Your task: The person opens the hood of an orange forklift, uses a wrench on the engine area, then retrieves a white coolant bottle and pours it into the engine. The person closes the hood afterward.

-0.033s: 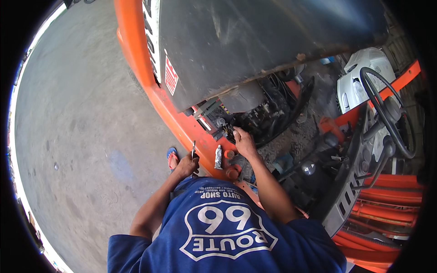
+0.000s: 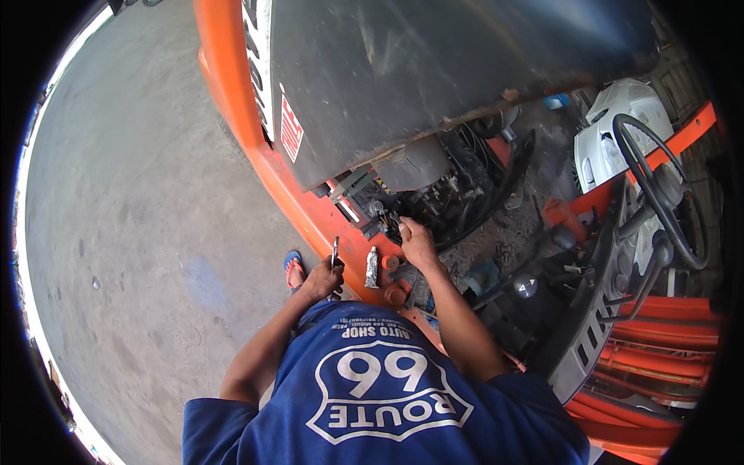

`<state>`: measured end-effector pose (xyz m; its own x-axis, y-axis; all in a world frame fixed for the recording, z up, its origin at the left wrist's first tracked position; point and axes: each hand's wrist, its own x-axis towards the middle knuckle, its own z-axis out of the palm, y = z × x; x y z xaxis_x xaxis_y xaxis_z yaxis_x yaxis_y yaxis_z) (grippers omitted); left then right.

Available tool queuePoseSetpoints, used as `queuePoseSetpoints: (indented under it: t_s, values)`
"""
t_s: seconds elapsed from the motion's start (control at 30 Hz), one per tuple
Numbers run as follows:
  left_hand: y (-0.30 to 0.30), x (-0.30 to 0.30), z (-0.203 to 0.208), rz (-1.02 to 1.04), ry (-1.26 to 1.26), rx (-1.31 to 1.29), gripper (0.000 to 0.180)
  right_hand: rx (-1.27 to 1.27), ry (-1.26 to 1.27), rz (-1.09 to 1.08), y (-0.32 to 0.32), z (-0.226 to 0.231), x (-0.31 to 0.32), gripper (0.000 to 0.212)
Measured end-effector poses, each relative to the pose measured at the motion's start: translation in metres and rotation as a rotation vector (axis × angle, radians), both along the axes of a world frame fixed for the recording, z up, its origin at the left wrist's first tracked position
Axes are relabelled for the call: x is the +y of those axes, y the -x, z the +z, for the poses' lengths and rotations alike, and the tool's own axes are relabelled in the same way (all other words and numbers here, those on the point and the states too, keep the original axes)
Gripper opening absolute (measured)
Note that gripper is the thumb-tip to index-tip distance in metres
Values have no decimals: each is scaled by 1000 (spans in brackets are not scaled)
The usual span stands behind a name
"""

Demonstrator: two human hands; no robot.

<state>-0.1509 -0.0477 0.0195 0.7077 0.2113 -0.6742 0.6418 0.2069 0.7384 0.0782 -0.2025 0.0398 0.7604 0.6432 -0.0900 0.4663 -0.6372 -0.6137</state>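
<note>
My left hand [image 2: 324,280] is closed around a slim metal tool [image 2: 335,252], whose end points up and away from me; its kind is too small to make out. At the open engine bay [image 2: 457,182] of an orange vehicle, my right hand [image 2: 418,244] has its fingertips pinched beside some thin wires [image 2: 384,220]. What those fingers hold, if anything, is hidden. Between the hands, a crumpled silver tube [image 2: 372,270] lies on the orange body ledge [image 2: 349,260], next to a small orange round piece [image 2: 390,263].
A dark raised cover [image 2: 449,70] hangs over the bay. To the right are a black steering wheel [image 2: 655,186], levers and an orange frame bar [image 2: 682,139]. A white car [image 2: 624,128] stands beyond. Concrete floor [image 2: 147,232] spreads on the left.
My left hand has shifted slightly to the right and away from me, and the slim tool moved with it. My right hand stays at the wires.
</note>
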Motion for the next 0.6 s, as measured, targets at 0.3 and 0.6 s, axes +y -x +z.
queuePoseSetpoints:
  t_s: [0.3, 0.6]
  values:
    - [-71, -20, 27, 9, 164, -66, 46, 23, -34, -13, 7, 16, -4, 28]
    - [-94, -24, 17, 45, 37, -76, 38, -100, -23, 50, 24, 25, 5, 34]
